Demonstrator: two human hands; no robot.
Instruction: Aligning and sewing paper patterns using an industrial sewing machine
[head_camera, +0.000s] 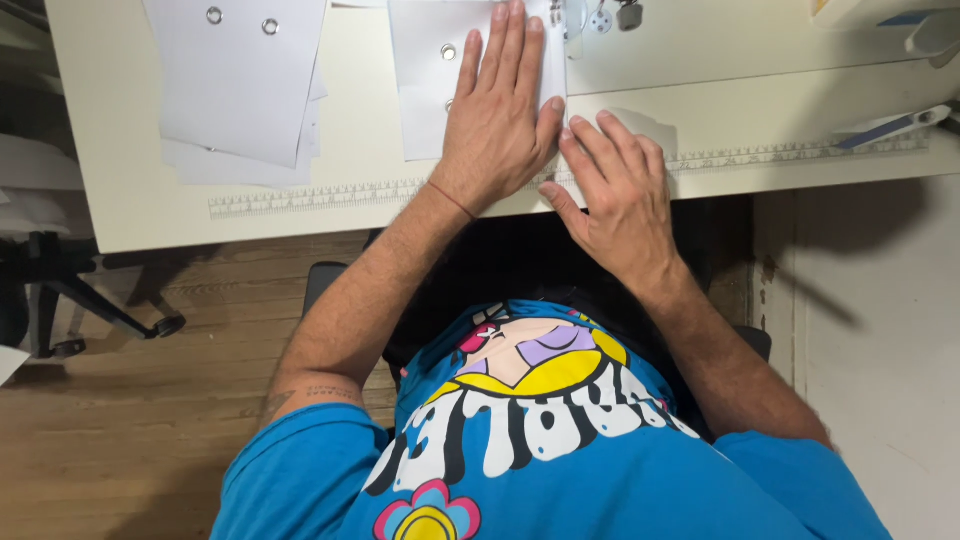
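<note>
The left hand (497, 120) lies flat on a white sheet of paper (430, 85) on the white table (130, 200). Its fingers are straight and close together, pressing down and holding nothing. The sheet is at the far middle of the table and has two small metal rings (448, 51) near its left side. The right hand (620, 195) rests just right of the left hand, near the table's front edge. Its fingers are a bit spread and lie flat, with the thumb touching the left hand. It grips nothing. A long ruler strip (320, 197) runs along the near edge of the table, under both hands. To the left is a pile of white papers (240, 90) with two metal rings on the top sheet. Far right lies a blue and white tool (890, 128). The person wears a blue shirt (540, 460) with a cartoon picture
</note>
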